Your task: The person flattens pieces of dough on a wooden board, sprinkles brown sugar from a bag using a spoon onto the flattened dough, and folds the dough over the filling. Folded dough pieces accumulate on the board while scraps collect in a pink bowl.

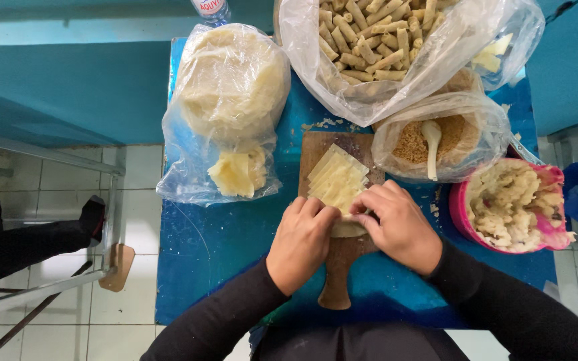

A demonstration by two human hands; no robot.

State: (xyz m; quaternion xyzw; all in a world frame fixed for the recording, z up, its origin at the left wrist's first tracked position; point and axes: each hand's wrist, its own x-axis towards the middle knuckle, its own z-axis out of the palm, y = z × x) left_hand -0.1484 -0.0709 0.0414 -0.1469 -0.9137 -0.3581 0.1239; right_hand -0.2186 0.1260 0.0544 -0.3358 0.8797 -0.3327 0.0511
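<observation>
Both hands, left point(301, 241) and right point(399, 224), pinch what looks like a pale wrapper point(348, 227) on the wooden board point(338, 267), beside stacked square sheets point(337, 179).

A simple food-preparation spot: blue table point(202, 247), wooden cutting board point(339, 267), bags of rolled pastries point(369, 40), tiled floor point(68, 321).

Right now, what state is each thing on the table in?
left hand: pressing the wrapper
right hand: pressing the wrapper
wrapper: partly rolled on the cutting board
pink bowl: full of filling
crumb bag: open, spoon inside
roll bag: open, full
</observation>
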